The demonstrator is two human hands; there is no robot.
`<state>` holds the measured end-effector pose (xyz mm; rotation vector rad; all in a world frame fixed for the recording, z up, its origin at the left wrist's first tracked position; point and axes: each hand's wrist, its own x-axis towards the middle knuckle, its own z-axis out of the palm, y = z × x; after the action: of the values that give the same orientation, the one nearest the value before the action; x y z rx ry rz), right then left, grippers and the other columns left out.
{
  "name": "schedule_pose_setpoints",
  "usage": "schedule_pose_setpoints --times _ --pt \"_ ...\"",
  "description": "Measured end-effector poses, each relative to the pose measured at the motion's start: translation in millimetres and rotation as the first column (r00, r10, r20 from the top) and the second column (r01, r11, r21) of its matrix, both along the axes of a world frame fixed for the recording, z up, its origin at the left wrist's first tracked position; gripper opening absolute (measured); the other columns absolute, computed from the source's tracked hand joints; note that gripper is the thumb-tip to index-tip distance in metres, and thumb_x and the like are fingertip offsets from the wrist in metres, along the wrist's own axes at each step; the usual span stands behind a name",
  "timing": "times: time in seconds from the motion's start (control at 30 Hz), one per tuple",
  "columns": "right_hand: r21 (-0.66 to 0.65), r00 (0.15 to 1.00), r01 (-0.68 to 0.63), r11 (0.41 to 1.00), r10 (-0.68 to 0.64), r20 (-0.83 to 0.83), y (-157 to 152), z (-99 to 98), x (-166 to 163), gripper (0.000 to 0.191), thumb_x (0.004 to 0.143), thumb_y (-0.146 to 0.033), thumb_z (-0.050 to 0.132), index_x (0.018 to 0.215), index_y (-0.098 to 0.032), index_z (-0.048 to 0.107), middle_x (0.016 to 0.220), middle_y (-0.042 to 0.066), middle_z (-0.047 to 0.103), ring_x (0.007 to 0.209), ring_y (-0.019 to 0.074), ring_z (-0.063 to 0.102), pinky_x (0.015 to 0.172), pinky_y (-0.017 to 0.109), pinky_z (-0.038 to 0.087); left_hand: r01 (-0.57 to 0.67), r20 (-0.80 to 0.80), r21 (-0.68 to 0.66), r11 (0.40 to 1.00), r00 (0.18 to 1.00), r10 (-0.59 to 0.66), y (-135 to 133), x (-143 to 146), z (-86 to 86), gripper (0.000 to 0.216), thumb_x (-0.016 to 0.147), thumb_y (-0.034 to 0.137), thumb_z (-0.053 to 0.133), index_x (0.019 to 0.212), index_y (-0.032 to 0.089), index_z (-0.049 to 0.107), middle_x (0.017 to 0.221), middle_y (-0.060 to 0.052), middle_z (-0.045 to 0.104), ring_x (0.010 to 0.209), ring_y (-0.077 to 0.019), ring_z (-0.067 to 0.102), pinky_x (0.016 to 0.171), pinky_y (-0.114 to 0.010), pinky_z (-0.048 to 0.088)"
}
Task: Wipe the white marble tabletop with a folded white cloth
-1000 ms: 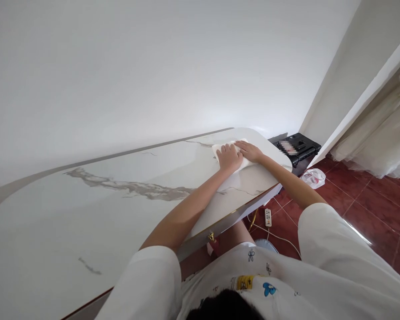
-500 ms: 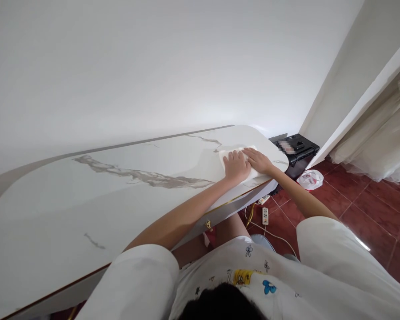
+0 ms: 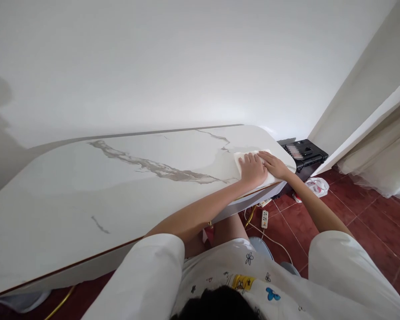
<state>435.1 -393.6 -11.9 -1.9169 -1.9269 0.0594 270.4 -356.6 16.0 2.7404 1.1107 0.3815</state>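
Note:
A white cloth [image 3: 271,178] lies on the white marble-patterned tabletop [image 3: 160,195], near its right end and front edge. My left hand [image 3: 253,170] bears down on it, fingers bent over the fabric. Close against it, my right hand [image 3: 274,165] rests flat on the cloth's right part, with its fingers stretched out to the left. The hands cover much of the cloth, and its underside is hidden.
A pale wall [image 3: 186,62] runs behind the table. Past the right end sits a black case [image 3: 308,152]. On the red tiled floor are a plastic bag [image 3: 318,186] and a power strip [image 3: 264,219] with its cord. A sheer curtain [image 3: 380,155] hangs at right.
Both hands and the cloth have shifted slightly rightward, toward the table's right front corner. The camera view has turned a little, showing more of the table's front edge at lower left.

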Motion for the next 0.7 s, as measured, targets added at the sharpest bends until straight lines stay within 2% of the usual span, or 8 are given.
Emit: schedule_pose_setpoints --times 0.27,0.5,0.7 --pt "-0.006 1.0 0.011 1.0 -0.012 -0.018 22.0 3.9 13.6 0.053 0.093 -0.032 0.038 0.144 -0.025 0.052 0.149 0.002 0.051 0.143 0.0247 0.04 0.121 0.048 0.03 -0.006 0.046 0.008 1.0 0.999 0.005 19.3 17.1 -3.0 0.057 0.096 0.031 0.031 0.144 0.003 0.041 0.152 -0.023 0.04 0.141 -0.0361 0.033 0.115 -0.056 0.024" --pt "-0.029 0.998 0.052 0.998 -0.053 -0.035 61.5 7.2 28.2 0.056 0.09 -0.03 0.036 0.143 -0.02 0.052 0.151 0.003 0.05 0.143 0.0237 0.04 0.122 0.045 0.029 -0.02 0.075 -0.011 1.0 0.997 0.02 56.4 35.6 -2.1 0.055 0.096 0.031 0.03 0.143 0.004 0.042 0.149 -0.022 0.043 0.138 -0.0355 0.034 0.114 -0.055 0.024" --pt "-0.038 0.996 0.07 0.997 -0.072 -0.05 97.8 5.5 39.0 0.056 0.09 -0.03 0.037 0.143 -0.025 0.051 0.151 0.0 0.049 0.144 0.0249 0.039 0.12 0.048 0.031 -0.069 0.134 -0.011 0.998 0.988 0.07 86.0 44.7 -3.0 0.048 0.095 0.031 0.032 0.134 0.009 0.05 0.14 -0.02 0.051 0.13 -0.0331 0.042 0.111 -0.052 0.028"
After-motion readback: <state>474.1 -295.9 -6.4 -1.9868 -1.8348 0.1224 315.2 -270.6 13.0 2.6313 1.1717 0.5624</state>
